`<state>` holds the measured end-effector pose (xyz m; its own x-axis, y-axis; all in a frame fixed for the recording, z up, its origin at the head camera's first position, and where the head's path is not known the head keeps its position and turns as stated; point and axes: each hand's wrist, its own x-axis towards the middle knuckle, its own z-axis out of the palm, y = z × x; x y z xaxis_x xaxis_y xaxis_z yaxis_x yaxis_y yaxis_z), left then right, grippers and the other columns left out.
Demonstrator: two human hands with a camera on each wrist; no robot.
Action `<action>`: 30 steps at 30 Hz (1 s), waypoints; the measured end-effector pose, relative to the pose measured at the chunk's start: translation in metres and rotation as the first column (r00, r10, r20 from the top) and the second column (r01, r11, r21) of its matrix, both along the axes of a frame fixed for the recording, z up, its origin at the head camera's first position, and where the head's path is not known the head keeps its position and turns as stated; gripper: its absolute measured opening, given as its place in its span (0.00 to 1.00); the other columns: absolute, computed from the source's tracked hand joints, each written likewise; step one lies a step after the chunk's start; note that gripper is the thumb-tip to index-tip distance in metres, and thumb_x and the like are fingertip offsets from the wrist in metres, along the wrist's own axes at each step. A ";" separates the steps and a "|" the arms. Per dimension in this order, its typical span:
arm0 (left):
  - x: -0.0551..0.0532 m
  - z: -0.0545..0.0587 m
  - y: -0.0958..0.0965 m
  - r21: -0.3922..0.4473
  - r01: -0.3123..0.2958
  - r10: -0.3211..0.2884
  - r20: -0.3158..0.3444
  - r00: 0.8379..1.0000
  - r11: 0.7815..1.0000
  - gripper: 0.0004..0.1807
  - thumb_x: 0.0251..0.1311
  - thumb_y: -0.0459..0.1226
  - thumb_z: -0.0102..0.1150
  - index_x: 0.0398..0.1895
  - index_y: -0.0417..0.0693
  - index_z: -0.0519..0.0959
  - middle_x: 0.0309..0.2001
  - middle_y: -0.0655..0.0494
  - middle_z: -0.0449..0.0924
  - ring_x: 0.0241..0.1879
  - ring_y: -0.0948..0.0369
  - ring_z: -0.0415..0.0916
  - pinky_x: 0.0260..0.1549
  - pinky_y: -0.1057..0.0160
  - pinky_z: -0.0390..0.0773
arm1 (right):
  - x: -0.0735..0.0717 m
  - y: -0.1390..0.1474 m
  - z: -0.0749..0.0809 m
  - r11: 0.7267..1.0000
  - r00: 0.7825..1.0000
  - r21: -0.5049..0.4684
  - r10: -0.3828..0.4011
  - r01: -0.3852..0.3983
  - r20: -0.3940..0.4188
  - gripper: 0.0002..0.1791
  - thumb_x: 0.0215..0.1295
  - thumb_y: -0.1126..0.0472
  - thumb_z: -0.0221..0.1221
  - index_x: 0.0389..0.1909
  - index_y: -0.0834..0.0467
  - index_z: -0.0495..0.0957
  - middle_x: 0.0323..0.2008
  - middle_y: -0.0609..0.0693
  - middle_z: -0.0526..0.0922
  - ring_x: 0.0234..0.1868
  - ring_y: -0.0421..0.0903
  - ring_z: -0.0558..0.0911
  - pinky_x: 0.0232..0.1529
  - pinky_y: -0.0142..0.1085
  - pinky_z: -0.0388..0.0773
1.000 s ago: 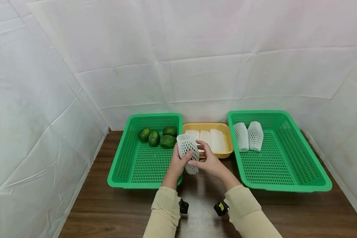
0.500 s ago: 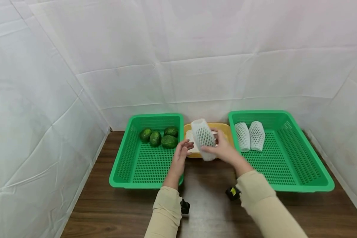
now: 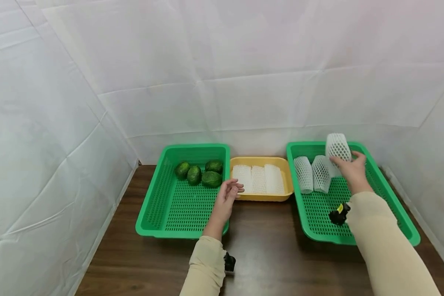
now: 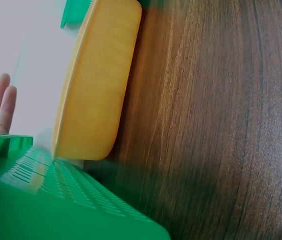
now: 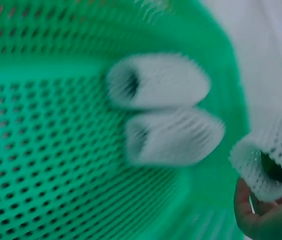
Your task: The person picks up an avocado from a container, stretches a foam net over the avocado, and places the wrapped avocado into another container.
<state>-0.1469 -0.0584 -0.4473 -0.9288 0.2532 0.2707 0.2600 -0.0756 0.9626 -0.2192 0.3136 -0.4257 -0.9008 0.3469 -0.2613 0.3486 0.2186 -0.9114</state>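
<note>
My right hand (image 3: pixel 355 172) holds an avocado in a white foam net sleeve (image 3: pixel 338 147) above the right green basket (image 3: pixel 301 209). In the right wrist view, dark green fruit shows through the open end of the sleeve (image 5: pixel 253 157), with fingers curled round it. Two sleeved pieces lie side by side in that basket, a left one (image 3: pixel 304 174) and a right one (image 3: pixel 321 174). My left hand (image 3: pixel 223 203) hangs with loose fingers near the right rim of the left green basket (image 3: pixel 144 213), holding nothing.
Several bare avocados (image 3: pixel 211 179) sit toward the back of the left basket. A yellow tray (image 3: pixel 264 197) with flat white foam sleeves (image 3: pixel 259 179) stands between the baskets. All rest on a dark wooden table (image 3: pixel 259 246); white cloth (image 3: pixel 251 102) hangs behind.
Both hands were on the sleeved avocado; the left has let go and stays near the left basket. My right hand has carried the avocado rightward over the right basket.
</note>
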 end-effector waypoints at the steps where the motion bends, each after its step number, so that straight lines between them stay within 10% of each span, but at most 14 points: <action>1: 0.001 -0.001 -0.001 0.000 -0.002 0.002 0.004 1.000 1.000 0.17 0.71 0.28 0.35 0.59 0.28 0.59 0.51 0.27 0.67 0.52 0.36 0.67 0.49 0.47 0.70 | 0.001 0.006 -0.008 0.999 0.999 -0.012 -0.036 0.037 0.024 0.53 0.61 0.40 0.53 0.70 0.52 0.25 0.69 0.66 0.37 0.68 0.62 0.49 0.61 0.54 0.55; 7: 0.005 -0.003 -0.003 0.007 0.033 -0.034 0.021 0.999 0.999 0.16 0.71 0.29 0.35 0.58 0.27 0.60 0.50 0.25 0.67 0.52 0.35 0.66 0.46 0.65 0.72 | 0.013 0.034 -0.046 0.997 0.992 -0.006 -0.071 0.072 0.100 0.48 0.64 0.43 0.48 0.68 0.54 0.24 0.65 0.74 0.41 0.63 0.67 0.56 0.55 0.56 0.65; 19: 0.016 -0.002 -0.006 -0.066 0.060 -0.058 0.031 0.998 0.996 0.15 0.70 0.28 0.36 0.56 0.26 0.62 0.49 0.26 0.69 0.51 0.37 0.69 0.46 0.66 0.72 | 0.027 0.028 -0.086 0.960 0.988 0.274 -0.096 0.061 0.118 0.43 0.65 0.43 0.48 0.67 0.60 0.35 0.62 0.73 0.49 0.49 0.70 0.65 0.38 0.57 0.66; 30: 0.013 -0.003 0.003 -0.080 0.078 -0.078 0.013 0.997 0.994 0.16 0.71 0.32 0.39 0.54 0.28 0.65 0.48 0.29 0.71 0.48 0.50 0.73 0.49 0.45 0.69 | 0.022 0.036 -0.095 0.902 0.983 0.420 -0.156 0.101 0.100 0.37 0.65 0.44 0.49 0.61 0.65 0.45 0.50 0.71 0.57 0.36 0.67 0.69 0.29 0.53 0.65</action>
